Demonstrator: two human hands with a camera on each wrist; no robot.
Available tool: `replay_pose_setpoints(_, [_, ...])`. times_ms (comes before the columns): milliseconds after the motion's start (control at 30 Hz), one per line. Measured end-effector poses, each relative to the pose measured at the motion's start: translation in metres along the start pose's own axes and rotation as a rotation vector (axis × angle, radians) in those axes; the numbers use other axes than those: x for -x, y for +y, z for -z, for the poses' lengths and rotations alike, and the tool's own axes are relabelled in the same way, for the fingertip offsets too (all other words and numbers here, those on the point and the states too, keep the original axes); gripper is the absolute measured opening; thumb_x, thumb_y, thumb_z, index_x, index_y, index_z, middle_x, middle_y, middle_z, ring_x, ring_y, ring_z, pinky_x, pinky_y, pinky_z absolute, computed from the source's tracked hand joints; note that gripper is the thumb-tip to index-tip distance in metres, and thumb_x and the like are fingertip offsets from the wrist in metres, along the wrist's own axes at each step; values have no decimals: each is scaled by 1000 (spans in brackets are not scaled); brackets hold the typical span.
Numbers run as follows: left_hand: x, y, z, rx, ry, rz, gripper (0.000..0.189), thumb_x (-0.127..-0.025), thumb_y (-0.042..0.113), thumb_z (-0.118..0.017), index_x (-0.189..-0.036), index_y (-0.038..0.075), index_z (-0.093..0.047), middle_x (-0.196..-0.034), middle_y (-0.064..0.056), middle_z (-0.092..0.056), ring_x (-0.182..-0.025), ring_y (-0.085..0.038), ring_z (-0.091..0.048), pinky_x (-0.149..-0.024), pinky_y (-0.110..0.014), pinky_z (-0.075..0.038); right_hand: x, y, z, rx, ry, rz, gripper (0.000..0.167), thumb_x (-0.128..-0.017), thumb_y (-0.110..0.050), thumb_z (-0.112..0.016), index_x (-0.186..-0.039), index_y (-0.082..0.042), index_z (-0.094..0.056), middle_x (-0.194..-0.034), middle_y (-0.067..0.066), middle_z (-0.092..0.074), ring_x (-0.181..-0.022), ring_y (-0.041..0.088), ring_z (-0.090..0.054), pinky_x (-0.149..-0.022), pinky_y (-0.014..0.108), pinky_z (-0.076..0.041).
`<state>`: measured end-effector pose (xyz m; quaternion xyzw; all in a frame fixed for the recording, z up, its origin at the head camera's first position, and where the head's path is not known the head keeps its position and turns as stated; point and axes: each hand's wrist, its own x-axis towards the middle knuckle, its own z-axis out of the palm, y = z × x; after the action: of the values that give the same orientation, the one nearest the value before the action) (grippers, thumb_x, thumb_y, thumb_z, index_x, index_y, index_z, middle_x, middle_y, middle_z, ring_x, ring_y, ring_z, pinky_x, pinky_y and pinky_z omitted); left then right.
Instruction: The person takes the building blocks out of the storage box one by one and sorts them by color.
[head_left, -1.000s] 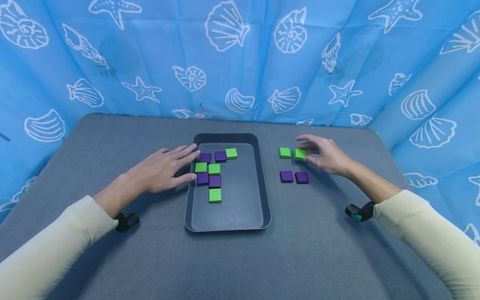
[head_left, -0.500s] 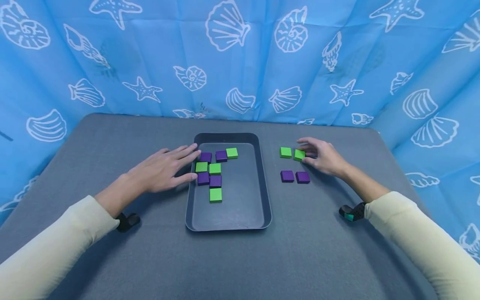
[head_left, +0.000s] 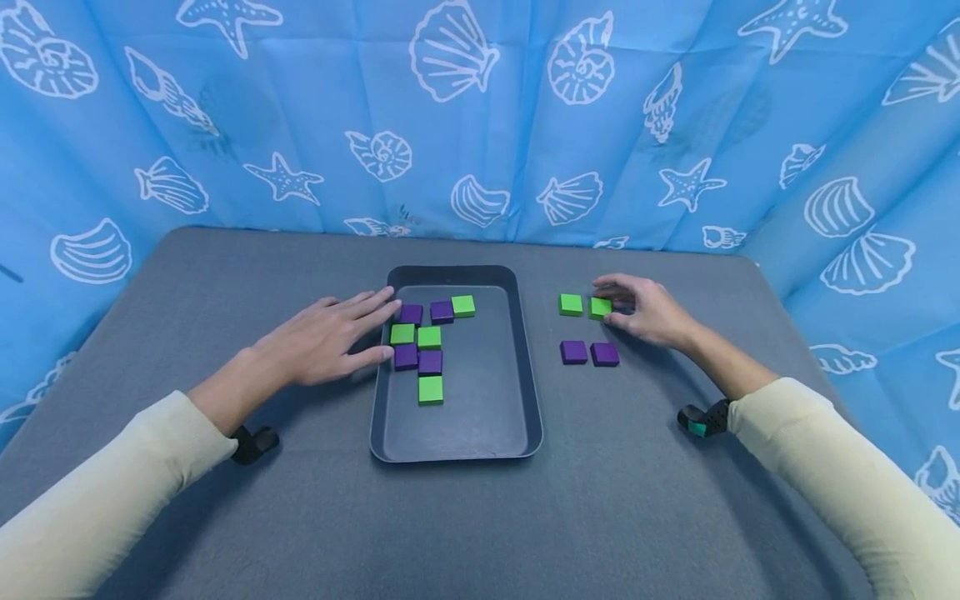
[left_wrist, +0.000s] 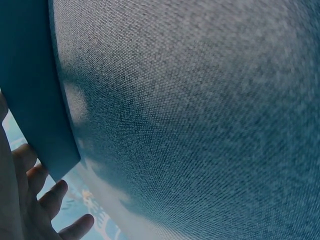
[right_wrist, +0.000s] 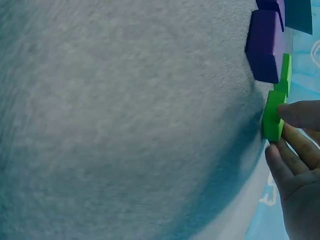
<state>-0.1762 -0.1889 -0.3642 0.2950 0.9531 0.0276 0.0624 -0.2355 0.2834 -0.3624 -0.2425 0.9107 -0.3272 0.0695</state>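
My right hand [head_left: 648,315] pinches a green square block [head_left: 600,308] on the table, its thumb on the near side in the right wrist view. Left of that block lies another green block [head_left: 570,305]. Two purple blocks [head_left: 573,352] sit in a row nearer me. My left hand [head_left: 318,342] lies with fingers extended over the left rim of a dark grey tray [head_left: 480,433]. Inside the tray are several green and purple blocks [head_left: 430,363], grouped toward its left and far side. The left hand's fingertips reach beside the leftmost blocks; whether they touch them I cannot tell.
The grey cloth-covered table [head_left: 480,533] bears both the tray and the loose blocks. Behind it hangs a blue curtain [head_left: 480,117] with white shell and starfish prints. The tray's right wall [head_left: 528,375] stands between its inside and the loose blocks.
My right hand and forearm have shifted slightly, and the green block at its fingers has turned and moved a little. The left hand and the tray look the same.
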Motion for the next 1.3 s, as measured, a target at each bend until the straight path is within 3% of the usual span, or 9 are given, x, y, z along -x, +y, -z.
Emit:
replay_pose_setpoints(300, [1,0,1,1,5,-5,79,-99,62,-42,-160,16,-22,-165,-11,-16,-148,-36,-24,-112,-65,-25,-22,-38,-4,43,43,92,53,-88,2,-71,-137,4,-52,-134,26,-57,-127,41,-53,-107,54,-40])
replay_pose_setpoints(533, [1,0,0,3,0,2,79,-99,62,-42,-160,17,-21,-165,-11,-16,-148,-36,-24,-112,-65,-25,-46,-74,-16,-61,-10,156,51,-89,1,-72,-135,4,-53,-131,23,-60,-124,37,-57,-106,48,-44])
replay_pose_setpoints(733, [1,2,1,5,13,-8,78,-100,61,-43,-159,15,-23,-165,-11,-16,-148,-36,-25,-112,-65,-26,-62,-97,-34,-50,-69,180,53,-88,-2,-74,-136,5,-53,-132,21,-60,-123,33,-58,-106,44,-45])
replay_pose_setpoints(1000, [0,3,1,2,14,-4,78,-100,61,-43,-159,14,-23,-165,-11,-17,-148,-36,-25,-112,-64,-27,-76,-114,-55,-33,-165,152,56,-88,-3,-74,-138,6,-50,-134,22,-59,-123,32,-59,-104,43,-46])
replay_pose_setpoints(1300, [1,2,1,3,6,-5,77,-100,60,-43,-160,14,-22,-165,-11,-16,-148,-35,-24,-112,-64,-26,-91,-121,-68,-26,-206,55,63,-89,-4,-73,-145,3,-43,-135,21,-59,-124,31,-59,-104,40,-47])
